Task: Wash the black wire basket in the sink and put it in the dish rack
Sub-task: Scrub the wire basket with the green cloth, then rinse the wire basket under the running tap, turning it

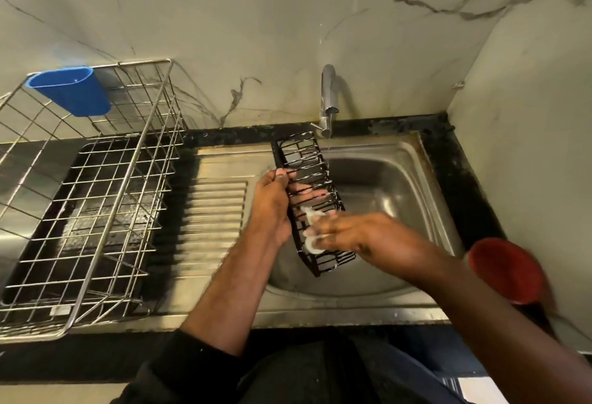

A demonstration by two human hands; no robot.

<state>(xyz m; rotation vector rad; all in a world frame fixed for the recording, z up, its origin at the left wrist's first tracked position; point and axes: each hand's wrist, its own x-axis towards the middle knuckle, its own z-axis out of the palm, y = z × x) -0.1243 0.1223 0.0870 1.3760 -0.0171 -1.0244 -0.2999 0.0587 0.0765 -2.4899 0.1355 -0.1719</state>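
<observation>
The black wire basket (306, 163) is long and narrow and hangs tilted over the left side of the steel sink (394, 185). My left hand (272, 205) grips its left rim, thumb on top and fingers showing through the wires. My right hand (346, 232) presses something white and foamy (309, 243) against the basket's lower part; its fingers are blurred. A thin stream of water falls from the tap (328, 99) just past the basket's far end. The steel wire dish rack (83, 198) stands on the counter at left.
A blue plastic cup holder (72, 89) hangs on the rack's back rim. The ribbed drainboard (217, 211) lies between rack and sink. A red cup (506, 270) sits at the sink's right edge beside my right forearm. Marble wall behind and at right.
</observation>
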